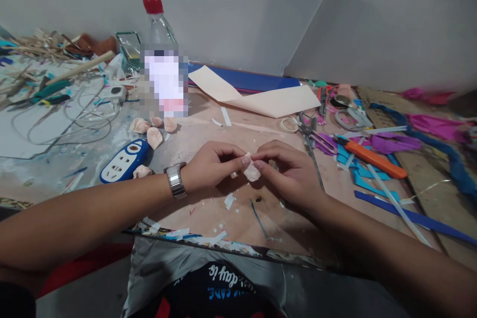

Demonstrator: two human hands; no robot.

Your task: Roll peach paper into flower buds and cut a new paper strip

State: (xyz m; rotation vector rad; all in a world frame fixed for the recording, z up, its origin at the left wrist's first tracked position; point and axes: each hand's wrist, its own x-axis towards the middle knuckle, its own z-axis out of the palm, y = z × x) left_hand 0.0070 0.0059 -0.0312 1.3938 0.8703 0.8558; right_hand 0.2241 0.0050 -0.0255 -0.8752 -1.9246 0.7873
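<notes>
Between my two hands is a small pale-pink paper petal [252, 171], pinched at its upper edge. My left hand [218, 163], with a metal watch on the wrist, grips it between thumb and fingertips. From the other side my right hand [286, 166] pinches it as well. Both hands are just above the wooden tabletop [219, 218]. Several similar curled paper pieces [154, 137] lie to the left, close to a blue-and-white power strip [124, 160]; another piece [142, 172] sits at its near end.
A red-capped bottle [158, 30] stands at the back left, near green-handled pliers [52, 90] and a white cable. Behind my hands lies a folded cream paper strip [257, 99]. Rightward are scissors [311, 131], an orange utility knife [372, 157] and colourful scraps.
</notes>
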